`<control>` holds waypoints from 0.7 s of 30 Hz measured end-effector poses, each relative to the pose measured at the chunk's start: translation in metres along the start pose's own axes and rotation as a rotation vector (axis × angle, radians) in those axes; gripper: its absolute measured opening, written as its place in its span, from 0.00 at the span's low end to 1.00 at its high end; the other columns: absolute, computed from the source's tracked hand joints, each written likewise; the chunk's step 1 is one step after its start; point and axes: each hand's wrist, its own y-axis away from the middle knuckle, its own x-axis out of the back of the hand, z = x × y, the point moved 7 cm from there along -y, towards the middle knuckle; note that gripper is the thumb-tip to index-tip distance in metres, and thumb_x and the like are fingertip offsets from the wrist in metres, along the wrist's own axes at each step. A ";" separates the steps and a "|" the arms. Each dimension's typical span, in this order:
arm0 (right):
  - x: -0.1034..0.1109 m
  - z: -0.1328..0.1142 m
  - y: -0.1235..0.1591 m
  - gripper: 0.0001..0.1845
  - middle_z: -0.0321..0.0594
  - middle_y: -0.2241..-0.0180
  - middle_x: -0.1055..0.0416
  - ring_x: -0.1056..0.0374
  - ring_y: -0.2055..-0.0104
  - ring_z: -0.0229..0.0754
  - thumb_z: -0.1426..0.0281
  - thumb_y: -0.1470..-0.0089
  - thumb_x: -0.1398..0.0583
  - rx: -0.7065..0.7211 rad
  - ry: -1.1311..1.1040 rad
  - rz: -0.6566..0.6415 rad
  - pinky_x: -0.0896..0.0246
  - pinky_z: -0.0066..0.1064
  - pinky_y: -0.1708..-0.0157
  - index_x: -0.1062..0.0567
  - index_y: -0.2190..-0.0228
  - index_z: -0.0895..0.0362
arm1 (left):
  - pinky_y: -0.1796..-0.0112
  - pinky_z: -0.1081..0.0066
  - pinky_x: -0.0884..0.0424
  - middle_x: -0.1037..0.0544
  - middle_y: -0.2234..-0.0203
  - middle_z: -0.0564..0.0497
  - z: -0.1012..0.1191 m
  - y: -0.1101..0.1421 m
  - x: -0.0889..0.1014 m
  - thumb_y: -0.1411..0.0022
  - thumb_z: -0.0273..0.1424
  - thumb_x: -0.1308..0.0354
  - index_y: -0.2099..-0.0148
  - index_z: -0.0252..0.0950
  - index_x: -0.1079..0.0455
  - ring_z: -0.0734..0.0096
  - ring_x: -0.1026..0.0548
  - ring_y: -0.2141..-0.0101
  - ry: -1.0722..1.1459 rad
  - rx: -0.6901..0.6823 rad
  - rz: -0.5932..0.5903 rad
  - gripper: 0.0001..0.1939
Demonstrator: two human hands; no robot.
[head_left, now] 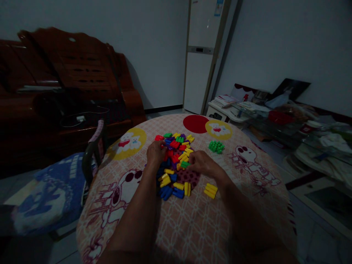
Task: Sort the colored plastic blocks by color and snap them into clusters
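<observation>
A: Room contents, largest first?

B: Pale walls (pixel 156 47), dim light. One wooden bench (pixel 82 69), far left. One tall white appliance (pixel 198 80), far corner. One round table (pixel 189 225), covered in patterned cloth (pixel 192 209).

A: On the table?

B: One loose pile (pixel 176 158) of plastic blocks, mixed colours, lying between the hands. Left hand (pixel 156 152): fingers curled at the pile's left side; hold, if any, cannot be told. Right hand (pixel 202 161): fingers bent close to a pinch, at its right side.

A: Smaller lots?

B: One green cluster (pixel 216 146) and one yellow cluster (pixel 211 191), both right of the pile, apart from it. One green block (pixel 185 164), at the right fingertips; whether gripped, unclear.

A: Handling?

B: Best, I judge: pinch one block by its sides, lift straight, leave neighbours undisturbed.
</observation>
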 end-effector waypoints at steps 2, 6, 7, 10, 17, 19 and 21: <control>0.024 0.023 0.001 0.10 0.30 0.80 0.32 0.37 0.77 0.33 0.76 0.59 0.33 -0.068 -0.161 0.126 0.50 0.24 0.76 0.31 0.79 0.57 | 0.47 0.62 0.29 0.19 0.50 0.44 0.001 0.000 0.000 0.38 0.30 0.41 0.49 0.37 0.21 0.55 0.23 0.49 -0.009 -0.007 -0.010 0.16; 0.075 0.079 0.018 0.10 0.32 0.82 0.30 0.33 0.80 0.37 0.71 0.60 0.33 -0.228 -0.385 0.353 0.43 0.26 0.78 0.31 0.77 0.55 | 0.49 0.63 0.28 0.19 0.51 0.44 0.003 -0.001 0.001 0.39 0.30 0.41 0.50 0.37 0.21 0.55 0.22 0.51 -0.010 0.002 -0.018 0.16; 0.088 0.093 0.025 0.11 0.33 0.83 0.30 0.33 0.80 0.38 0.71 0.61 0.33 -0.266 -0.373 0.422 0.42 0.27 0.78 0.32 0.77 0.55 | 0.49 0.63 0.27 0.19 0.51 0.44 0.003 -0.001 0.002 0.39 0.29 0.41 0.50 0.37 0.20 0.56 0.21 0.51 -0.007 0.003 -0.018 0.16; 0.116 0.128 0.046 0.10 0.34 0.83 0.30 0.32 0.80 0.40 0.71 0.60 0.33 -0.400 -0.158 0.547 0.40 0.29 0.76 0.31 0.78 0.55 | 0.48 0.62 0.28 0.19 0.51 0.44 0.004 -0.001 0.002 0.39 0.30 0.41 0.49 0.37 0.21 0.55 0.22 0.50 0.001 -0.002 -0.014 0.16; 0.114 0.165 0.054 0.03 0.49 0.71 0.22 0.26 0.65 0.48 0.77 0.57 0.37 -0.540 0.526 0.390 0.37 0.32 0.65 0.24 0.77 0.59 | 0.48 0.60 0.27 0.18 0.52 0.45 0.001 -0.002 0.000 0.39 0.30 0.41 0.50 0.38 0.20 0.55 0.22 0.51 0.007 -0.018 0.012 0.16; 0.107 0.169 0.049 0.04 0.49 0.71 0.22 0.26 0.64 0.47 0.78 0.56 0.38 -0.546 0.513 0.361 0.38 0.31 0.64 0.22 0.74 0.60 | 0.48 0.61 0.27 0.18 0.53 0.46 0.001 -0.002 0.000 0.39 0.30 0.41 0.51 0.39 0.20 0.56 0.21 0.51 0.014 -0.024 0.013 0.15; 0.100 0.171 0.044 0.06 0.48 0.71 0.22 0.26 0.64 0.46 0.78 0.55 0.38 -0.567 0.458 0.358 0.38 0.30 0.64 0.20 0.73 0.60 | 0.48 0.61 0.27 0.18 0.53 0.46 0.000 -0.003 -0.001 0.39 0.30 0.41 0.51 0.40 0.20 0.56 0.21 0.52 0.018 -0.027 0.008 0.15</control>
